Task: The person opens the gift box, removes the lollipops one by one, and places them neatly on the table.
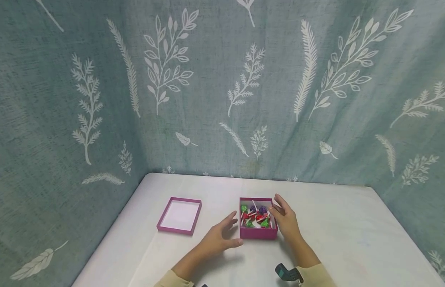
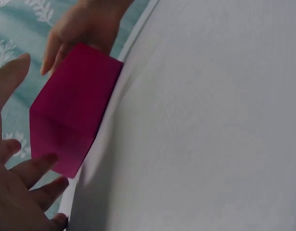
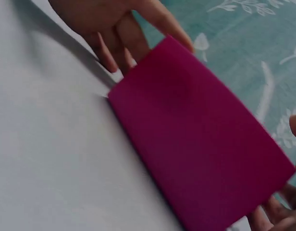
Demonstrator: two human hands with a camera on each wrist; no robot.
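Observation:
A magenta box (image 1: 259,234) without its cover stands on the white table, holding several lollipops (image 1: 259,218) in green, red and purple wrappers with white sticks. At its left side my left hand (image 1: 219,238) has its fingers and thumb spread, with the thumb near the front left corner. My right hand (image 1: 287,221) is at the right side, fingertips right at the rim and fingers extended. Both wrist views show the plain magenta outer walls of the box (image 2: 71,98), (image 3: 196,134); its contents are hidden there.
Left of the box lies a magenta lid (image 1: 177,230) with its white inside facing up. The white table (image 1: 351,231) reaches back to a teal curtain (image 1: 215,91) with white leaf prints, which also hangs along the left side.

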